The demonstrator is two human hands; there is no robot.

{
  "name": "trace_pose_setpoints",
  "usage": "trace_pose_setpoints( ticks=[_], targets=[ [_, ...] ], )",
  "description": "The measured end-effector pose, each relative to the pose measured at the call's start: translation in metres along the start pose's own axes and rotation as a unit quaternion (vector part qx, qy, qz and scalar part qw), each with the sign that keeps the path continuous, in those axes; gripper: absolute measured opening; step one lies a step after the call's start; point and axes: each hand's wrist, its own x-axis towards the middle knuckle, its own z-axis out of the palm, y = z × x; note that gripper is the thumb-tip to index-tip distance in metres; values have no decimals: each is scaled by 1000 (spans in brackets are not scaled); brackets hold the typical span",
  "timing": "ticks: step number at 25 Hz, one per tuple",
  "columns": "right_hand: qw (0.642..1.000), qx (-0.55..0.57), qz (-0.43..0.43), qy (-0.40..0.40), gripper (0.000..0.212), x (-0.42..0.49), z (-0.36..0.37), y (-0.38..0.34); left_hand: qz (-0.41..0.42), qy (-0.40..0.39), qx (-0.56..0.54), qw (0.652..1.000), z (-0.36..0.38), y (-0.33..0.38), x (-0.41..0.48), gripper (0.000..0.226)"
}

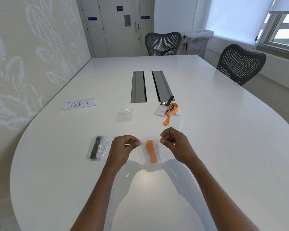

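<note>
A clear plastic bag [150, 151] with a folded orange lanyard inside hangs just above the white table [207, 147], in front of me. My left hand [123, 148] pinches its upper left corner, and my right hand [173, 142] pinches the upper right corner. The bag's top edge is stretched between my fingertips. Its lower part looks to rest on or near the tabletop.
A sealed bag with a black lanyard [98, 147] lies to the left. An empty clear bag [125, 115], a name badge with an orange lanyard [167, 111] and a white card [175, 122] lie farther back. A CHECK-IN sign [79, 103], two cable hatches [138, 86] and chairs [163, 44] stand beyond.
</note>
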Motion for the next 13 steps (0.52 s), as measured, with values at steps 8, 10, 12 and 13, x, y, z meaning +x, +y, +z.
trace_pose_setpoints(
  ticks=[8,10,12,13],
  targets=[
    [994,-106,-40,-2,16,-4,12,0,8,8,24,1000,8,2,1,13],
    [995,-93,-35,1,19,-5,14,2,21,-3,15,1000,9,1,0,11],
    [997,-64,-34,3,18,-4,14,3,18,-29,-29,999,10,2,-1,7],
    [998,-44,-35,6,15,-3,13,2,14,-41,-57,997,10,4,-2,6]
  ],
)
